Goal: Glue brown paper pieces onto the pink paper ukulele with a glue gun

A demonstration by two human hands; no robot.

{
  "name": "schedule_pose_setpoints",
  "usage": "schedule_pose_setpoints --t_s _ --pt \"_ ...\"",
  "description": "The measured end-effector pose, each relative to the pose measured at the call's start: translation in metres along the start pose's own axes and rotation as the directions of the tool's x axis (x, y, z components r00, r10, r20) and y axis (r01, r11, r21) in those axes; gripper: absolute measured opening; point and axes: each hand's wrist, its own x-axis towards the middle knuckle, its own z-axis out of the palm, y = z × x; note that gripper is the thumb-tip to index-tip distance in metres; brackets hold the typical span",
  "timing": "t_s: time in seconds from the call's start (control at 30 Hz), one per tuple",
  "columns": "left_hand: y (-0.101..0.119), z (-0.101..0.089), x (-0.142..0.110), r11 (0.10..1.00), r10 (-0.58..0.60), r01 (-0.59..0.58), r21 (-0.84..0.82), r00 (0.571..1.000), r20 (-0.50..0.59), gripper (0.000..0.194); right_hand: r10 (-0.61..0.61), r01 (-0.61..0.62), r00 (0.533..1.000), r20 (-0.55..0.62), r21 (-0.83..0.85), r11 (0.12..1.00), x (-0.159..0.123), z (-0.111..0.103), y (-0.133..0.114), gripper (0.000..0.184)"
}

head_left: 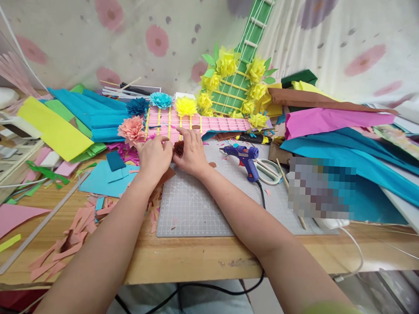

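Showing between the two hands, at the near edge of a pink guitar-shaped paper piece with yellow crosswise strips [206, 122], is a small dark brown ruffled paper flower [178, 149]. The right hand [193, 152] has its thumb against the flower and its fingers reaching over the pink surface; the left hand [155, 157] bends its fingers just beside it, and whether either grips anything cannot be told. Around the pink piece's wide end sit a coral paper flower [131, 130], a dark blue paper flower [136, 106], a light blue paper flower [161, 100] and a bright yellow paper flower [186, 107]. Right of the hands, a blue-purple glue gun [245, 155] lies on a grey gridded cutting mat [199, 212], near white-handled scissors [269, 172]. Behind stands a green guitar-shaped piece with white strings [230, 93], edged with yellow flowers. Coral paper scraps [81, 221] litter the wooden table [189, 268] at left, while folded blue crepe paper [92, 111] lies farther back and a magenta sheet [337, 122] at right.
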Motion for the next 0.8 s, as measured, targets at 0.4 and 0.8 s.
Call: schedule_pose_setpoints --t_s 0.4,0.8 --pt "0.0013 0.0004 -0.0021 1.0 0.011 -0.011 0.01 0.999 -0.051 0.038 0.032 -0.032 0.999 -0.011 0.027 0.999 0.0013 0.0002 -0.0044 0.062" --pt "0.0016 0.004 -0.0016 1.0 0.02 -0.02 -0.013 1.0 -0.019 0.037 0.058 -0.057 0.998 -0.029 0.041 0.998 0.0006 0.0007 -0.0033 0.062"
